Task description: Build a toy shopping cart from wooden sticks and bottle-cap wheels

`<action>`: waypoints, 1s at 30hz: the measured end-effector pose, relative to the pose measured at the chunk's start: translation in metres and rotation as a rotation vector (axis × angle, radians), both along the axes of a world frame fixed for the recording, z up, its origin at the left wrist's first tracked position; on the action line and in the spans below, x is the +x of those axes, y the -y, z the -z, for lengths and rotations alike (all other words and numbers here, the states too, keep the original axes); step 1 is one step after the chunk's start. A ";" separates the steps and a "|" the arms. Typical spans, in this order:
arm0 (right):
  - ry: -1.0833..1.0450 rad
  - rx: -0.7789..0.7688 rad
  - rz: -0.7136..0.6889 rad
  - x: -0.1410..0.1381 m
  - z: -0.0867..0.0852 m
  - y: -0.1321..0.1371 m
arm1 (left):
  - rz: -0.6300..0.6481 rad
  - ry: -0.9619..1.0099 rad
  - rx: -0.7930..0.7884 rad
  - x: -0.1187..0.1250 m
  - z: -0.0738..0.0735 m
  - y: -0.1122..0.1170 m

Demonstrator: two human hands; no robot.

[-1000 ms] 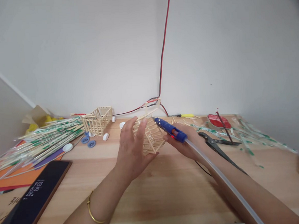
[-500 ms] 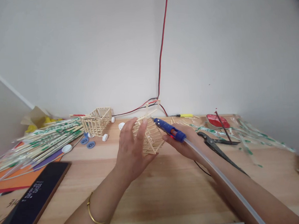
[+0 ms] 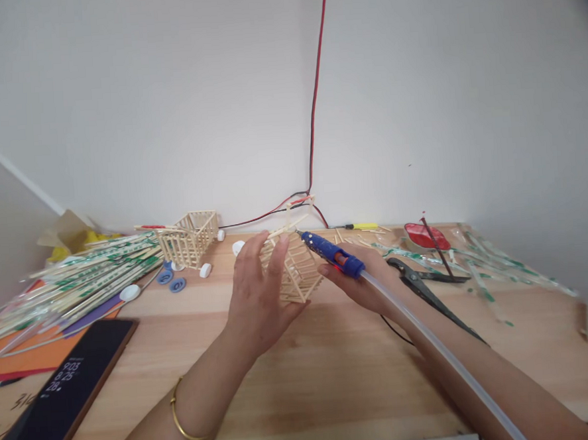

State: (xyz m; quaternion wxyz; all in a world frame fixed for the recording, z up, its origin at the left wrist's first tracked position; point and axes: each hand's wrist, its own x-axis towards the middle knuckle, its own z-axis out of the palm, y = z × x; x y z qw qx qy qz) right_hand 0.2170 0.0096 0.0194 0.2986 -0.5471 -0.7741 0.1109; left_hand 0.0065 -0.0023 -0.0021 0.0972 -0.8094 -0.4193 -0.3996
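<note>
My left hand (image 3: 259,295) grips a small cage-like frame of thin wooden sticks (image 3: 297,267), tilted above the wooden table (image 3: 304,379). My right hand (image 3: 365,279) is closed round a blue glue gun (image 3: 332,252) with a long clear glue stick (image 3: 431,344) trailing back along my forearm. The gun's tip sits at the frame's upper right corner. A gold bangle is on my left wrist.
A second stick frame with white wheels (image 3: 191,238) stands at the back left, by blue and white caps (image 3: 171,280). Wrapped stick bundles (image 3: 73,280) and a dark phone (image 3: 60,393) lie left. Black scissors (image 3: 425,285), a red dish (image 3: 424,236) and wrappers lie right. Red-black wires (image 3: 316,99) hang down the wall.
Both hands hold almost still with the frame and glue gun; the view has shifted slightly, nothing else moved.
</note>
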 end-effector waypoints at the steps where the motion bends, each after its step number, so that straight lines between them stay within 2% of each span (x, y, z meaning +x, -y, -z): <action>1: -0.003 -0.006 0.003 0.000 0.000 0.000 | 0.002 0.000 0.000 0.000 0.000 0.000; 12: 0.014 0.017 -0.001 0.001 0.003 0.000 | 0.009 0.008 0.001 0.000 0.001 -0.001; 20: -0.021 -0.033 -0.029 0.001 0.000 0.003 | 0.005 0.009 0.013 -0.002 0.000 -0.002; 24: -0.040 -0.002 0.052 0.011 -0.002 0.000 | -0.019 0.047 0.017 -0.005 -0.002 -0.005; 27: 0.059 0.025 0.149 0.024 0.001 -0.009 | -0.035 0.075 0.020 -0.009 -0.003 -0.009; 30: 0.247 -0.011 0.162 0.037 0.009 -0.020 | -0.041 0.123 -0.013 -0.013 -0.005 -0.013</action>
